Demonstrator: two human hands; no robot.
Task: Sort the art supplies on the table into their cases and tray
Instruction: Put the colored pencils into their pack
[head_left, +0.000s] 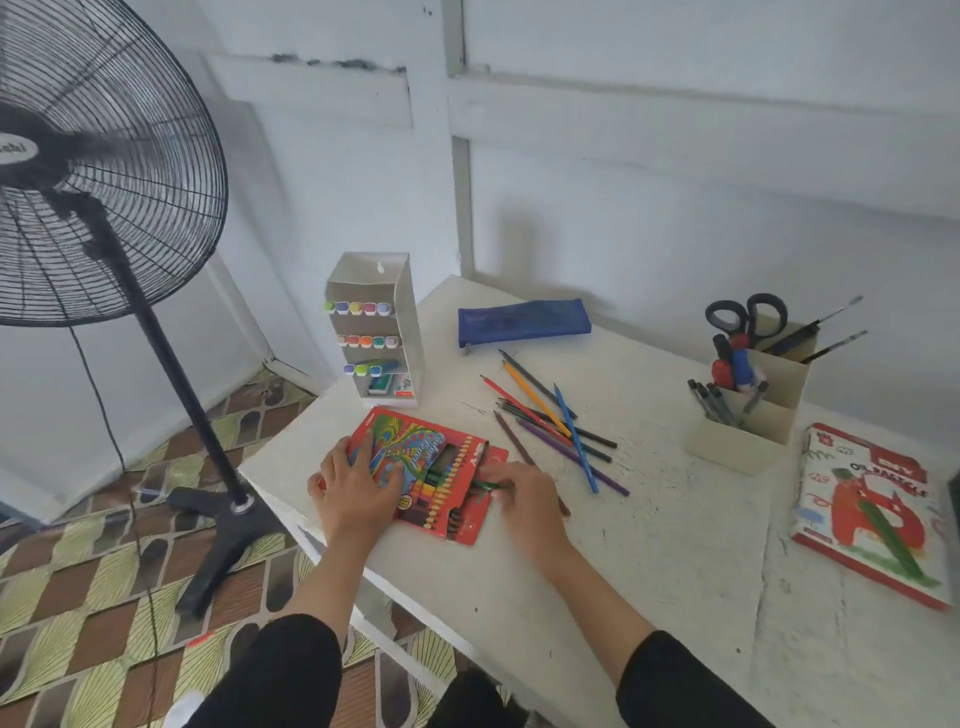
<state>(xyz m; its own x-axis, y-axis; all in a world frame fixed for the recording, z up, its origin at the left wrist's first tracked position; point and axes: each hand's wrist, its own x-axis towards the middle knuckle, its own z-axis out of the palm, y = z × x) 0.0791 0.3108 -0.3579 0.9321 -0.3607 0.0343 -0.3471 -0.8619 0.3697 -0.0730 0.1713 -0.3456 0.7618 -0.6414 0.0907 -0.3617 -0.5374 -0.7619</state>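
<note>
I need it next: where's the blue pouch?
Head view: the blue pouch lies at the far edge of the table, right of the marker stand, just behind the loose pencils.

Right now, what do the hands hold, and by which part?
The right hand pinches a green pencil by the end away from the pencil box. The left hand holds nothing; it presses flat on the box.

Left sleeve (280, 670) and right sleeve (675, 680) — both plain black; cuffs end mid-forearm.
</note>
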